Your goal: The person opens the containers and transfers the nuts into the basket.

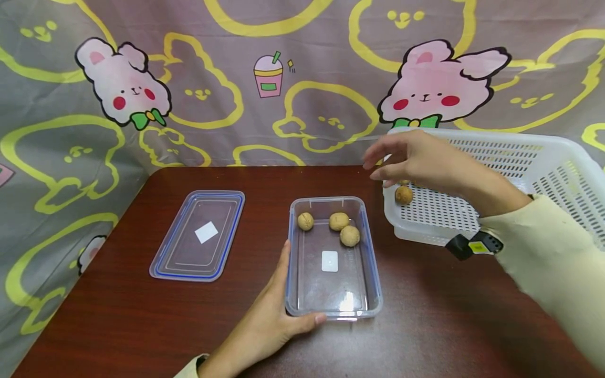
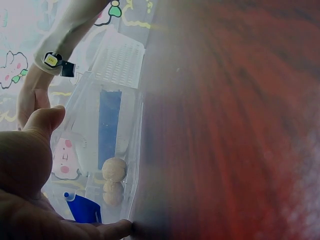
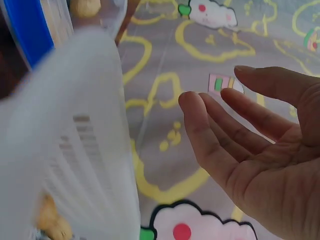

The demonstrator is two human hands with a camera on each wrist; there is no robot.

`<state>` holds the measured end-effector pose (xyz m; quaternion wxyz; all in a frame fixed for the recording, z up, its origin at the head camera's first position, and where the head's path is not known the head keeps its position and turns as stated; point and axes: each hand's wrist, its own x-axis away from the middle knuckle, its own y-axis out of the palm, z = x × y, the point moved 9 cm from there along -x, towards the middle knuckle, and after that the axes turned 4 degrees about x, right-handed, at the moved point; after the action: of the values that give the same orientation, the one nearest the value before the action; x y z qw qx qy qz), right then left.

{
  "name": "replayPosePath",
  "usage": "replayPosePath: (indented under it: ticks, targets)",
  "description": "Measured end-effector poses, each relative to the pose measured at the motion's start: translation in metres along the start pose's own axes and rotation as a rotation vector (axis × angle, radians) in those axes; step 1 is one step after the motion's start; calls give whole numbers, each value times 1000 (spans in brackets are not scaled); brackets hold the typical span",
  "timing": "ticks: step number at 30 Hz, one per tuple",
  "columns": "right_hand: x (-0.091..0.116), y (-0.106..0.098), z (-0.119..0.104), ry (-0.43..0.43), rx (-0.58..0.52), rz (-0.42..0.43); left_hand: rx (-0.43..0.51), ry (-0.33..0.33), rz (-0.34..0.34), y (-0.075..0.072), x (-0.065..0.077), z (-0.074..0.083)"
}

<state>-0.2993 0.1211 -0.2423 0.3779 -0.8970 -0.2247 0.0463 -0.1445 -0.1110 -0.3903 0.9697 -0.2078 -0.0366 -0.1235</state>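
My left hand [image 1: 267, 310] rests against the near left corner of a clear plastic container [image 1: 373, 286], its fingers straight along the left wall and its thumb along the front. Inside the container, toward the back, lie three walnuts [image 1: 350, 236]. Above the left end of a white slotted basket [image 1: 472, 137] is my right hand [image 1: 420, 157], with nothing between its slightly bent fingers, as the right wrist view confirms [image 3: 265, 145]. A browner walnut [image 1: 404, 195] sits in the basket below that hand; others behind it are mostly hidden.
A clear lid [image 1: 181, 257] with a blue seal lies flat on the dark red-brown table [image 1: 127, 310], left of the container. Behind the table hangs a cartoon-printed curtain [image 1: 326, 63]. The basket stands on the right, close to the curtain.
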Motion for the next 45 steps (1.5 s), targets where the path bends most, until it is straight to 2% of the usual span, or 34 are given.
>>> replayPosePath:
  ticks: [5, 13, 23, 29, 37, 45]
  targets:
    - [3, 16, -10, -39, -41, -1, 6, 0, 0, 0, 0, -1]
    - [-4, 46, -14, -41, -196, -61, -4, -4, -4, 0, 0, -1]
    - [-18, 79, -12, 21, -406, -115, 8, 5, -5, -1, 0, -1]
    - [-29, 103, -6, 94, -451, -169, 6, 9, -9, -1, 0, -1]
    - [-37, 130, 4, 161, -510, -300, -4, 9, -16, 0, 0, 0]
    - [-38, 144, 9, 184, -525, -310, -11, 5, -14, 0, 0, 1]
